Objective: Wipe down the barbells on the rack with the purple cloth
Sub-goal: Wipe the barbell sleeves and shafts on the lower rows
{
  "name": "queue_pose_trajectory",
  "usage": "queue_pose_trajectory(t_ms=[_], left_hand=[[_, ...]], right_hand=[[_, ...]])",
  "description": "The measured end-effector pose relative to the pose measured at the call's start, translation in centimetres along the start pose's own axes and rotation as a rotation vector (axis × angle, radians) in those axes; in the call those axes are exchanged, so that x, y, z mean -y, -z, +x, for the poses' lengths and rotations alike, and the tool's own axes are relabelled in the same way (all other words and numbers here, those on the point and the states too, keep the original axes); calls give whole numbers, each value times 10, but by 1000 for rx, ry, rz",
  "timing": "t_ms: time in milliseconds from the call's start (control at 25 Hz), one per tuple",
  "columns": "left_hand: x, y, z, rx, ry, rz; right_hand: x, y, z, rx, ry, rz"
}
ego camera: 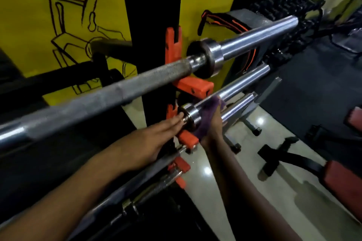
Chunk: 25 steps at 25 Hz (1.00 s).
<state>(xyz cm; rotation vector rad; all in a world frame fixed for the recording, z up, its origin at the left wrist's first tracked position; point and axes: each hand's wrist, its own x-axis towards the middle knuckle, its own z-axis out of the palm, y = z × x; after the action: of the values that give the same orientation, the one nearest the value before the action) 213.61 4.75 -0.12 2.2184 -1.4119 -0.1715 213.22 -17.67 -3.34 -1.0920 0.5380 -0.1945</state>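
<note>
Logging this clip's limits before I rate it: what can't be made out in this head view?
- Right hand: its fingers are hidden under the purple cloth wrapped on the second barbell.
- Left hand: fingertips blur into the bar's collar; contact is unclear.
- Top barbell: its left end is cut off by the frame edge.
- Lower barbells: blurred, partly behind the forearms.

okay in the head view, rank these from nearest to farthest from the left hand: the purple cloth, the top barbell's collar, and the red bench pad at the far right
1. purple cloth, just right of the left hand, wrapped on the second barbell's sleeve.
2. top barbell's collar, above the hand.
3. red bench pad, far right, across the floor.
</note>
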Motion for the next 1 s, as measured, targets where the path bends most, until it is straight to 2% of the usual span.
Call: queue_pose_trajectory(t_ms=[160,240,360,480,560,600,680,760,880,1000], left_hand=[[2,-2,3,-36,-12,11],[2,-2,3,-40,-15,13],[-1,-2,3,-26,2,36],[-4,0,2,2,30,54],[-5,1,2,13,31,72],[-5,1,1,11,29,74],[-5,1,0,-6,35,85],[-6,1,-1,-12,36,90],[-4,0,0,-21,27,63],[-1,-2,0,-33,21,52]], right_hand=[[-3,9,-19,57,12,-317],[10,17,-25,32,9,-449],[15,40,-37,82,90,-839],[25,59,-41,152,188,-1047],[28,62,-37,87,239,-961],[26,61,-33,-16,208,-760],[19,56,-19,-135,35,-185],[14,49,-1,-90,-72,246],[8,14,2,-96,-84,348],[-16,-1,-30,-26,-91,139]])
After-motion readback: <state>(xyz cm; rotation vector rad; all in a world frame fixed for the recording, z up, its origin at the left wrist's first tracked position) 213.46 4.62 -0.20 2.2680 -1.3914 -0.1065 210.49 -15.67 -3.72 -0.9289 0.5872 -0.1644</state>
